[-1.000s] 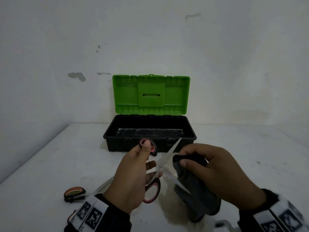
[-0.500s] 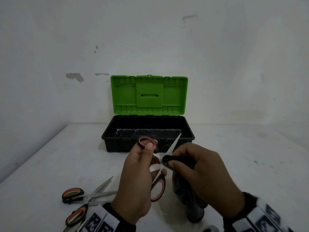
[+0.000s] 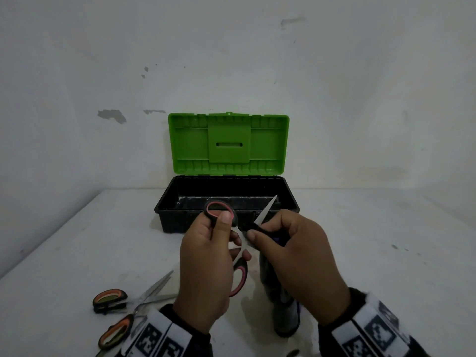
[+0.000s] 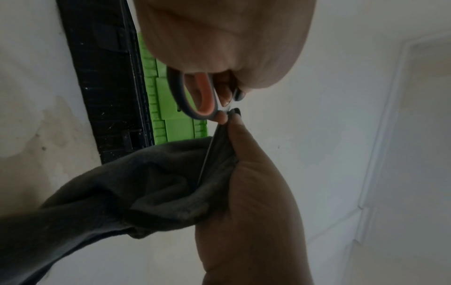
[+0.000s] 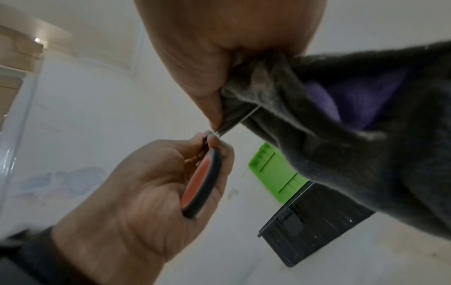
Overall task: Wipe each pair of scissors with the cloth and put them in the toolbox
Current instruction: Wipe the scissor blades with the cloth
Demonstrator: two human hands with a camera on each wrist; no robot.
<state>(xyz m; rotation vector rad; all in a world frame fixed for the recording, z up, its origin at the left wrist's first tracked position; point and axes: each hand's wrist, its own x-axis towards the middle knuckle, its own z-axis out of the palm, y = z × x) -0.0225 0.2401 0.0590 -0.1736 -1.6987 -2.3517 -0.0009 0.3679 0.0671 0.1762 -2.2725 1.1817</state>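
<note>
My left hand grips the handles of a pair of pink-and-black scissors, held spread above the table. One blade points up toward the toolbox. My right hand pinches a dark grey cloth around the other blade, close to the pivot. The cloth folds over that thin blade in the left wrist view. In the right wrist view the cloth hangs from my right fingers, with the handle in my left palm. The black toolbox stands with its green lid up.
Two more pairs of scissors with orange-and-black handles lie on the white table at the front left. The toolbox sits against the back wall. A small dark object shows at the bottom edge.
My right hand with the cloth has slid along the blade toward the pivot and my left hand. The view has tilted down, showing more of the scissors on the table.
</note>
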